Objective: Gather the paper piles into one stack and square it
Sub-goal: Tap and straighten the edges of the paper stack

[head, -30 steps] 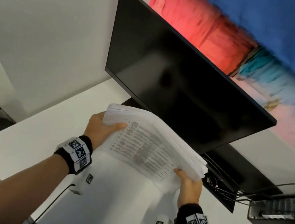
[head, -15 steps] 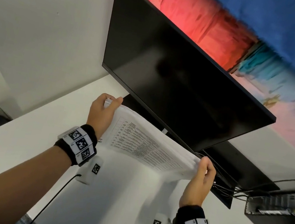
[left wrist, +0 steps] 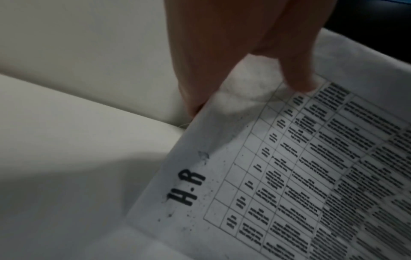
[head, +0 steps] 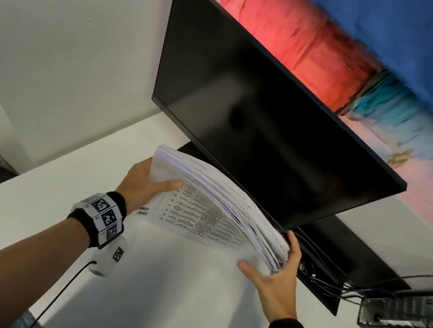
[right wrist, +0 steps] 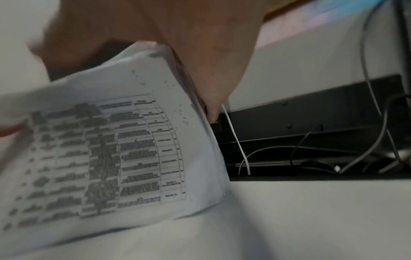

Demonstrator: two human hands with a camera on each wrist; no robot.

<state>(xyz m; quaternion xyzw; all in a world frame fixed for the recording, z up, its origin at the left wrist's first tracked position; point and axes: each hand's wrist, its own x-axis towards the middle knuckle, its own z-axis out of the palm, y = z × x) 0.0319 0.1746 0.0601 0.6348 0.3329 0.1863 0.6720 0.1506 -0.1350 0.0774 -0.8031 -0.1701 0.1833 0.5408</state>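
The paper stack (head: 218,210) is now tipped up on its long edge on the white table (head: 179,302), no longer held flat. The left hand (head: 144,188) grips one end; the right hand (head: 276,278), fingers straight, has let go and pats the other end, squaring it.

We are looking at an office desk: a wide black flat monitor (head: 260,119) is standing mid-frame on a white desktop (head: 171,300), tangled dark cables (head: 333,282) and a small black computer box (head: 400,312) sitting lower right.
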